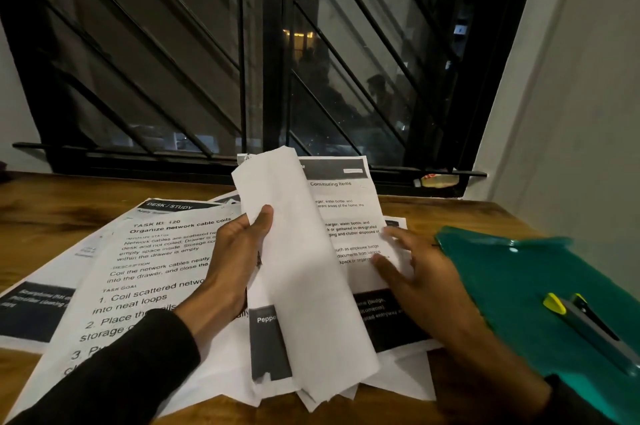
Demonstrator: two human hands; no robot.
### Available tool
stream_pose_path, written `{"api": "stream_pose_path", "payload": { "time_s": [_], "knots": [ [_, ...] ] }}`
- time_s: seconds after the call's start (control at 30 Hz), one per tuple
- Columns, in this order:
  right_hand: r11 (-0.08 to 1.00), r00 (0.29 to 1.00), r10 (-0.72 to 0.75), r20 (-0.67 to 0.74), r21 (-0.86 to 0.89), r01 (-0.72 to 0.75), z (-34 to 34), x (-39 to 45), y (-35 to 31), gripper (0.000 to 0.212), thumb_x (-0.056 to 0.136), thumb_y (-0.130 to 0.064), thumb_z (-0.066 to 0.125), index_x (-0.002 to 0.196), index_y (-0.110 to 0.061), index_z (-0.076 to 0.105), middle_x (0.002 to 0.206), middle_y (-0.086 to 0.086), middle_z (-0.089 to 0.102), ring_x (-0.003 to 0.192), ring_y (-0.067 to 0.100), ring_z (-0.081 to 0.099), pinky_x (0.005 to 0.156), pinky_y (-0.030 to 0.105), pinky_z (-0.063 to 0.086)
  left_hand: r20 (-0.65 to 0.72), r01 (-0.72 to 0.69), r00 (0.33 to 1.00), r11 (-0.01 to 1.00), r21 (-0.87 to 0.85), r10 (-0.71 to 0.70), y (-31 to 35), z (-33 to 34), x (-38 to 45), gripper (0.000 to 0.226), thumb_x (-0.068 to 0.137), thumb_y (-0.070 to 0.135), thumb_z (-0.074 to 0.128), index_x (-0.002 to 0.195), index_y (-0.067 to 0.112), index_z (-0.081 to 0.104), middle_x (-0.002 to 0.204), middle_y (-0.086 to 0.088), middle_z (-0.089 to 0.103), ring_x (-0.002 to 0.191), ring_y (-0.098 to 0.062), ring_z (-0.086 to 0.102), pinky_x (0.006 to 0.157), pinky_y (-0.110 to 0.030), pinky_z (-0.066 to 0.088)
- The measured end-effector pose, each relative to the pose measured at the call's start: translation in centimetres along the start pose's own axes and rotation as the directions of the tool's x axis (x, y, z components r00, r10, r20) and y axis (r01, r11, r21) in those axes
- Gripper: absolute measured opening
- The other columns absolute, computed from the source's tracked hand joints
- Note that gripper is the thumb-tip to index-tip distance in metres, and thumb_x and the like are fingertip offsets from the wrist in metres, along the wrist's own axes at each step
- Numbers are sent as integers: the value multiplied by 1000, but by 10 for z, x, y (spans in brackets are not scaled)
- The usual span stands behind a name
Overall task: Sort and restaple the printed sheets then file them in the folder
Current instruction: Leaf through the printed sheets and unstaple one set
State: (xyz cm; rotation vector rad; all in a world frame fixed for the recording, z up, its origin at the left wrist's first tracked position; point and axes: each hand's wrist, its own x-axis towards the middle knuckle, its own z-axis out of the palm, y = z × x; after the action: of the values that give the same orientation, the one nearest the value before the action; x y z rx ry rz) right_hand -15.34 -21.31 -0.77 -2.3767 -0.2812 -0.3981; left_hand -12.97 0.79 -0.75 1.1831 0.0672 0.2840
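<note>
My left hand (239, 251) grips a stapled set of printed sheets (304, 269), its top pages folded over so their blank backs face me. The page beneath is headed "Commuting Items". My right hand (415, 265) lies with straight, spread fingers on that page, at its right side. More printed sheets (145, 272) lie spread over the wooden table (41, 217), the nearest headed "Organize network cable coils". A teal folder (519, 286) lies flat to the right. On it rests a grey stapler (588, 327) with yellow-green ends.
A dark window with diagonal black bars fills the wall behind the table. A small bottle (438, 180) lies on the sill at the right. A white wall stands to the right of the folder.
</note>
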Motion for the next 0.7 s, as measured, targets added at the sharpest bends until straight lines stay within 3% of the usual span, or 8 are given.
{"api": "stream_pose_path", "payload": {
  "time_s": [0.07,0.2,0.27,0.33,0.43,0.7],
  "knots": [
    [992,993,120,-22,38,-119,-9,7,12,44,93,-32,60,134,-24,50,119,-14,57,103,3,54,75,12,45,-9,-8,1000,1000,-8,8,-1,0,1,17,98,17,57,89,13,70,73,3,76,61,-10,71,58,-24,58],
    [928,973,230,34,293,-229,-15,12,22,25,89,-22,66,113,-17,64,86,-12,66,74,1,63,55,6,42,-24,-31,999,1000,3,31,-2,-1,1,18,99,18,57,88,14,70,73,5,76,62,-9,71,58,-20,58],
    [877,966,255,49,408,-252,-15,12,20,17,86,-18,68,103,-18,66,72,-9,70,64,-3,66,49,6,43,-28,-26,999,1000,6,26,-1,-1,0,18,98,19,57,87,15,71,76,5,76,66,-11,72,65,-25,59],
    [853,962,273,14,458,-249,-15,13,19,16,84,-17,71,99,-16,67,69,-6,72,62,0,67,52,12,46,-36,-23,999,1000,15,23,-2,-1,1,17,98,20,58,90,15,71,78,5,77,68,-12,73,70,-28,59],
    [836,952,304,-27,488,-252,-17,12,18,18,79,-17,75,96,-15,69,69,3,73,62,7,69,60,21,47,-48,-28,998,999,25,29,-2,-1,1,16,99,21,57,93,15,71,75,6,76,64,-9,72,63,-24,58],
    [854,960,273,-61,476,-213,-17,9,17,16,80,-15,74,95,-14,68,72,1,74,67,10,71,58,21,48,-58,-37,998,998,41,39,0,0,-2,18,100,20,56,88,17,70,72,9,75,59,-6,70,53,-17,55]
  ]
}}
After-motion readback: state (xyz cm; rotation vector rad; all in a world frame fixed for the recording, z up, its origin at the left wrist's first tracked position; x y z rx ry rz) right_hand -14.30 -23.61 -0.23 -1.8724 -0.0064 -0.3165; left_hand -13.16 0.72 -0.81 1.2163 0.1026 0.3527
